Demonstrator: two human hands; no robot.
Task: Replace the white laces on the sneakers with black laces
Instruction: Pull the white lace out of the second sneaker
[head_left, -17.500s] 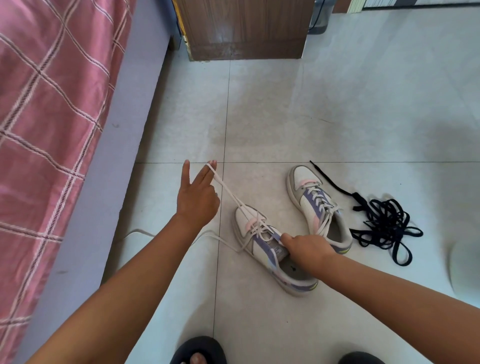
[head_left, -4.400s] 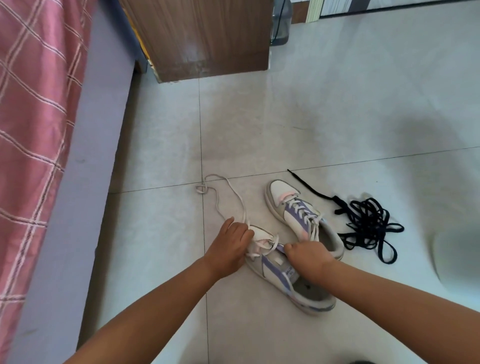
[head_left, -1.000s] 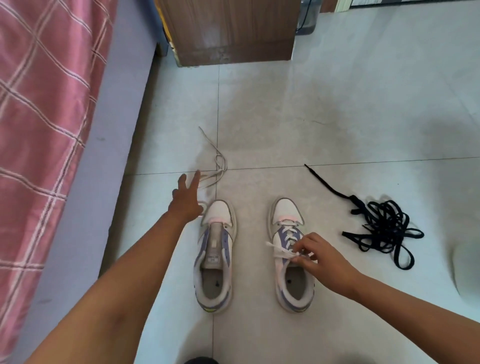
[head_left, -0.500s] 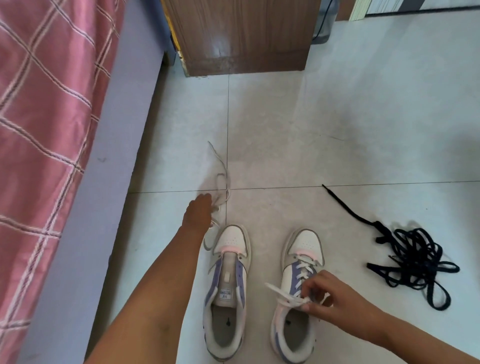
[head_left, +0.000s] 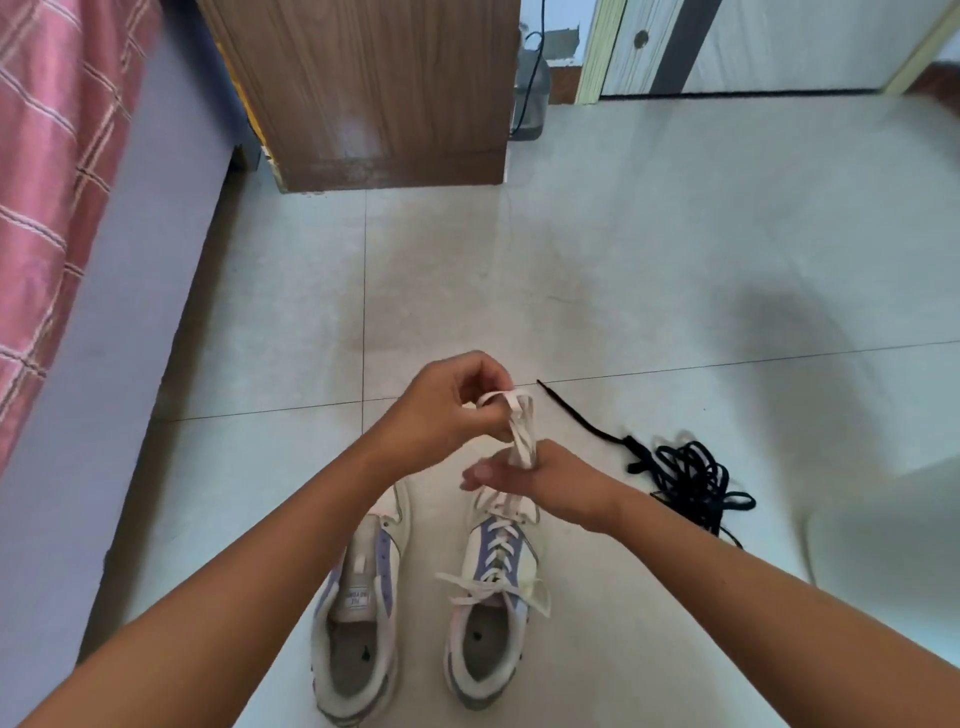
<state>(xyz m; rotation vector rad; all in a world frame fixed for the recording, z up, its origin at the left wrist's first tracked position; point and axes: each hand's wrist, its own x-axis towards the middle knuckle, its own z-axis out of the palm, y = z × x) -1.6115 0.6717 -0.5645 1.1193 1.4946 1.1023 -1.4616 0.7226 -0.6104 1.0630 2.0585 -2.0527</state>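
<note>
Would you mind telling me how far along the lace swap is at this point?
Done: the left sneaker has no lace. In hand: both the left hand and right hand hold the removed white lace. Left: the right sneaker remains white-laced, and the black laces lie unused on the floor.

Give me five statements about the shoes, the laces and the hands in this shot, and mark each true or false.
1. The left sneaker has no lace in it. True.
2. The right sneaker is threaded with a black lace. False: its lace is white.
3. Both hands hold a loose white lace above the shoes. True: the left hand pinches its loop and the right hand holds the lower part.
4. The black laces lie bundled on the bed. False: they lie on the floor, to the right of the sneakers.
5. The sneakers stand side by side, toes pointing away from the person. True.
</note>
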